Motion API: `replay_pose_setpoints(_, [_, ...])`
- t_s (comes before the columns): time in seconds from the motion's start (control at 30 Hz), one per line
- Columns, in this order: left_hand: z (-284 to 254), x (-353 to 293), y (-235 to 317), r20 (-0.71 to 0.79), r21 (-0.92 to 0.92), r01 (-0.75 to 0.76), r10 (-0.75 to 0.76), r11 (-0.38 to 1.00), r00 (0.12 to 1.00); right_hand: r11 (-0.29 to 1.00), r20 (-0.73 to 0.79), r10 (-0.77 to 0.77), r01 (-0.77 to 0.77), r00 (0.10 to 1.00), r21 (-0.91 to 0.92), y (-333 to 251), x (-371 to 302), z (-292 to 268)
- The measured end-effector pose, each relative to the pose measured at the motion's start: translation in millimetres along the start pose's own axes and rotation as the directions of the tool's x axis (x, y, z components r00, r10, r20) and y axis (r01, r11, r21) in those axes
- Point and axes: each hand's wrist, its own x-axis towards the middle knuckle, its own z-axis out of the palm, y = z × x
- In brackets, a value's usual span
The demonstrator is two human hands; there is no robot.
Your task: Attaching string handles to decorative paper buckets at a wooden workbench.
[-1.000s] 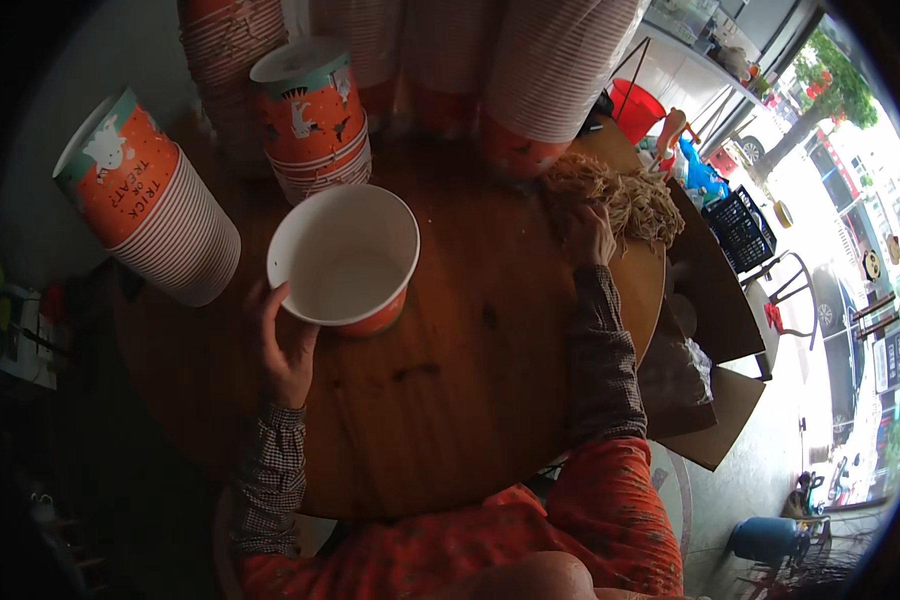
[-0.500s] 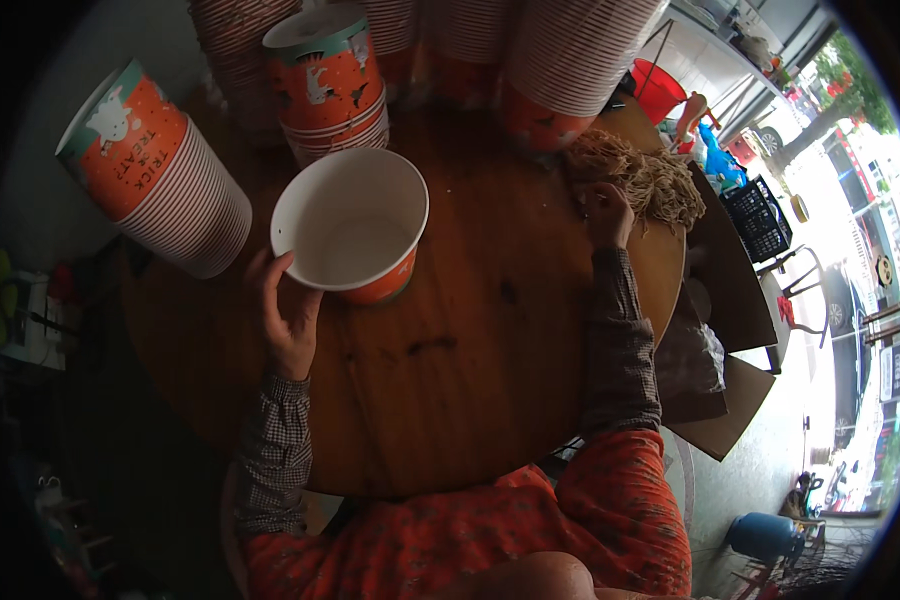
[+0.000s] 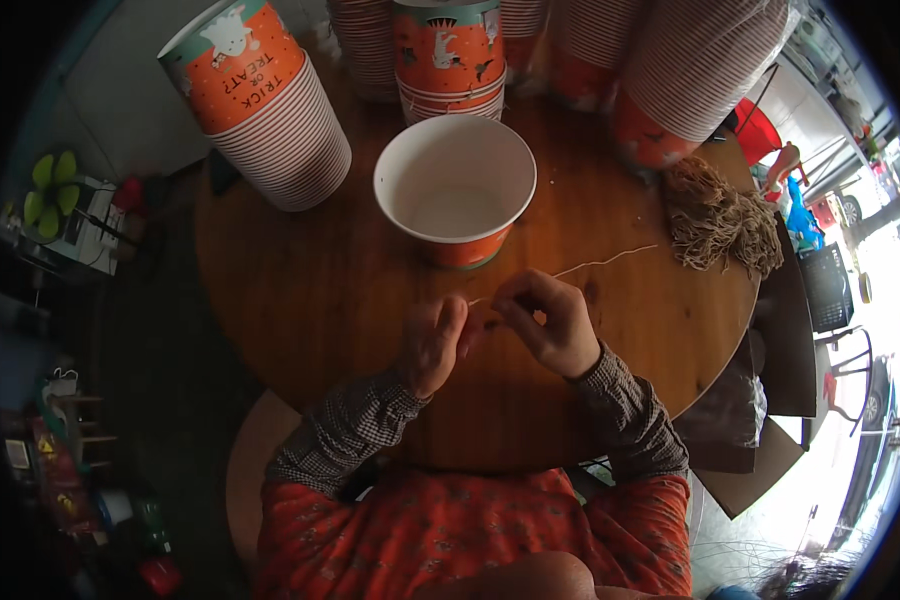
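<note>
A thin tan string trails across the wooden table from my right hand, whose thumb and forefinger are pinched on it. Its short end reaches the thumb of my left hand. That hand is blurred, with thumb and fingers pressed together at the string. Just beyond both hands an orange paper bucket with a white inside stands upright, untouched. A loose bundle of the same string lies at the table's right edge.
A leaning stack of orange paper buckets stands at the far left. More bucket stacks line the back, one wrapped in clear plastic. Open cardboard boxes and a black crate are on the right, beside the round table.
My left hand has left the bucket's rim. My right hand has come from the bundle to the middle, bringing one string, and the hands now meet. The view has shifted left.
</note>
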Motion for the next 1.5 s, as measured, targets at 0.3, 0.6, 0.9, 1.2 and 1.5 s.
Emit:
replay_pose_setpoints(0.3, [1.0, 2.2, 0.1, -0.166, 0.158, 0.112, -0.086, 0.981, 0.982, 0.996, 0.013, -0.059, 0.060, 0.998, -0.063, 1.7, -6.5, 6.3])
replay_pose_setpoints(0.6, [2.5, 2.2, -4.4, -0.069, 0.100, -0.105, 0.112, 0.989, 0.991, 0.972, 0.037, 0.088, -0.094, 0.995, 0.214, 16.1, -6.2, 10.5])
replay_pose_setpoints(0.9, [-4.3, 4.8, -11.1, -0.042, -0.089, -0.181, 0.178, 0.979, 0.983, 0.924, 0.001, 0.081, -0.076, 0.997, 0.375, 18.2, -7.9, 6.7])
replay_pose_setpoints(1.2, [3.3, -2.9, 0.8, -0.126, 0.210, -0.042, 0.070, 0.977, 0.990, 0.988, 0.061, 0.079, -0.087, 0.995, 0.129, 6.8, -8.9, 5.5])
replay_pose_setpoints(1.5, [1.2, 1.0, -10.4, -0.039, 0.295, -0.291, 0.316, 0.910, 0.948, 0.962, 0.044, 0.167, -0.173, 0.985, 0.212, 8.5, -10.0, 7.0])
